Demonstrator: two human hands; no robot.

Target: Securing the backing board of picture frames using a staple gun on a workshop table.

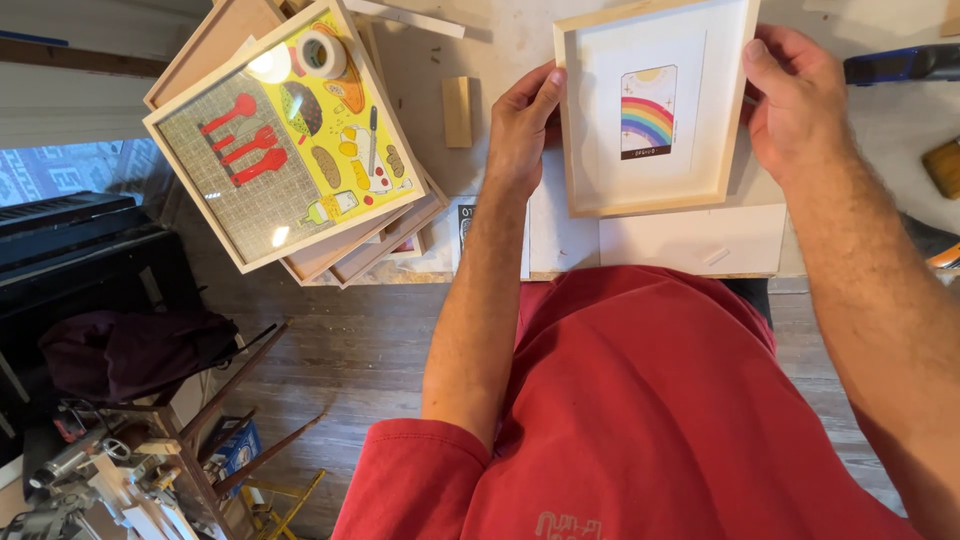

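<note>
I wear a faded red T-shirt (640,400) with short sleeves; its left sleeve (410,480) fills the lower middle of the frame, with pale stitched lettering near the bottom edge. My forearms are bare and hairy. My left hand (520,125) and right hand (790,100) carry no rings or watch.

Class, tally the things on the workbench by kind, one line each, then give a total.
Framed pictures: 2 (rainbow picture frame, food picture frame)
Tape rolls: 1 (tape roll)
Wooden blocks: 1 (wooden block)
Total: 4
</note>
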